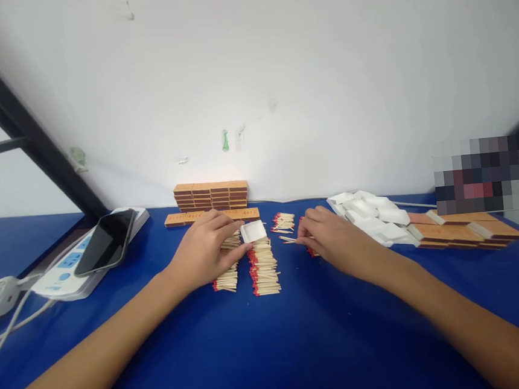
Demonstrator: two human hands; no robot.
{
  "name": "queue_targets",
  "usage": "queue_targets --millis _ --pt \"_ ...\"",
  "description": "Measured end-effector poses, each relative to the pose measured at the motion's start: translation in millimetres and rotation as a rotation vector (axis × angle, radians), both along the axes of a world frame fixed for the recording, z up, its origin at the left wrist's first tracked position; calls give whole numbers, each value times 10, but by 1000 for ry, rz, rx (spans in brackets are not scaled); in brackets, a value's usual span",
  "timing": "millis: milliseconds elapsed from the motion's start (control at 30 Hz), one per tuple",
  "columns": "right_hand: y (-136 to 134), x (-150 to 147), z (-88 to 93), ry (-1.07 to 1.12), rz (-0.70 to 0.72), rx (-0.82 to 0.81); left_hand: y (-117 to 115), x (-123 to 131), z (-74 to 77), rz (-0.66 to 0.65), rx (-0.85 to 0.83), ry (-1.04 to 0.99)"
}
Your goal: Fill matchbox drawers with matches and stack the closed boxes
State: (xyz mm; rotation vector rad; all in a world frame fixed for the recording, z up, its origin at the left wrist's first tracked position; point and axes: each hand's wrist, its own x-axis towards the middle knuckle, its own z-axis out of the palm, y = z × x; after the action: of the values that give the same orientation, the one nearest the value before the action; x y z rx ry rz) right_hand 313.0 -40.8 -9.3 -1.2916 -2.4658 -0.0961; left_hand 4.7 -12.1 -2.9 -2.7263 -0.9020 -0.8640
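My left hand [205, 247] grips a small white matchbox tray [254, 231] between thumb and fingers, above the piles of matches. Under and beside it lie two long rows of red-tipped matches, the nearer-to-middle row [265, 272] in plain sight and the left row [226, 279] partly covered by the hand. My right hand [324, 237] is closed in a pinch on a few matches [287, 239], whose pale ends point left. A small match pile [283, 221] lies between the hands, and more red heads show beneath the right fingers.
Stacked matchboxes [211, 197] stand against the wall. To the right are a heap of white trays [370, 215] and several orange matchbox sleeves [462, 231]. On the left, a phone [107, 241] rests on a white power strip [61, 272] with cables. A blue surface [264, 351] lies beneath.
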Motion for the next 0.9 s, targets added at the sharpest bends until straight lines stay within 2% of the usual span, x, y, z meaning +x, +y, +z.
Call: queue_targets --millis 167,300,500,700,900 --pt "-96 -42 123 66 10 -3 -49 38 -2 -51 -5 -8" --pt "-126 -105 146 87 27 6 -87 68 -4 -73 -16 -3" --pt "-69 -140 21 60 9 17 -73 60 8 -54 4 -23" --pt "29 -157 -161 23 36 -51 -19 24 0 -21 12 -2" --pt "54 -180 -204 35 58 40 -31 28 6 -32 27 -6"
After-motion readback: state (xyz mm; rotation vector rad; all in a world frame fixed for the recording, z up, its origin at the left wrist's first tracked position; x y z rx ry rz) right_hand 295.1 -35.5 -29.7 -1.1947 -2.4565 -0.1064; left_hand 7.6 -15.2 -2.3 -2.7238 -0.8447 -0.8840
